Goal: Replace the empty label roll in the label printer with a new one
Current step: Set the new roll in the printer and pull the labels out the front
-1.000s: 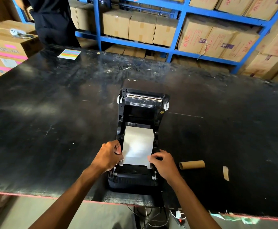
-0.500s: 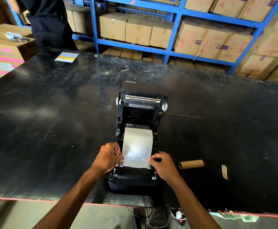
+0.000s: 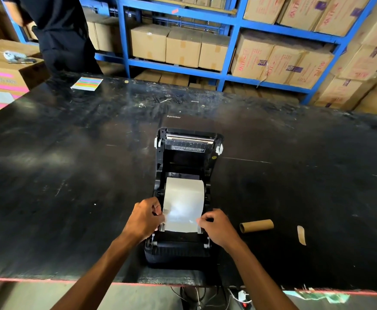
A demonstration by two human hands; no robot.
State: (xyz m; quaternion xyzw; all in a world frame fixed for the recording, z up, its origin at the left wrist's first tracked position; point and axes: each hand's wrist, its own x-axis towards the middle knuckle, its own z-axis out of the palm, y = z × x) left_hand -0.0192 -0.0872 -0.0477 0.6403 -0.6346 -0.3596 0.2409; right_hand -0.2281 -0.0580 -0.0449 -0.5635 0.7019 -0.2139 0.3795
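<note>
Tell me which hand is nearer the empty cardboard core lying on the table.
Right. The right hand is at the label strip's right edge, just left of the cardboard core. The left hand is across the printer, farther away.

the word "xprinter" in small white letters stands on the black lid (image 3: 174,118) of the open label printer (image 3: 183,198). a white-lettered warning sticker (image 3: 188,148) sits inside the lid — too small to read. a carton at far left (image 3: 1,82) carries pale print resembling "99.99%" — blurred. the shelf cartons (image 3: 272,63) bear red and purple marks that cannot be read.
</note>
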